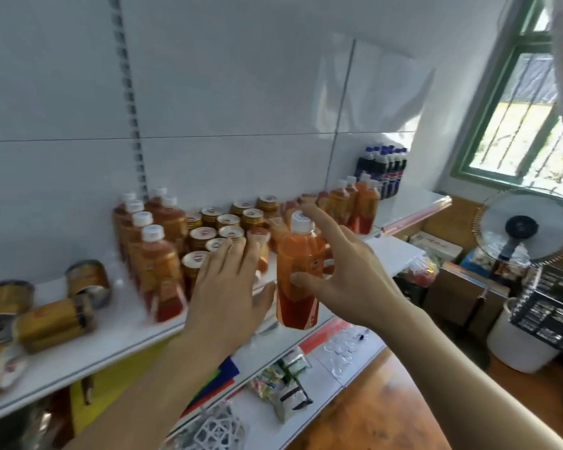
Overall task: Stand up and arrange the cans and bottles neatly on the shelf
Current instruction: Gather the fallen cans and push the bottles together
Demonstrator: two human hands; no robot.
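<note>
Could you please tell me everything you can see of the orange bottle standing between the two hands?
The orange bottle looks like clear plastic filled with orange drink, darker red toward its base, with a white screw cap and a small logo on its side. It stands roughly upright at the front edge of the white shelf. The right hand has its fingers spread around it, thumb on the front; the left hand lies flat beside it.

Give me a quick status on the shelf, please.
Both hands open: left hand, right hand around upright orange bottle, no grip. Fallen cans far left.
</note>
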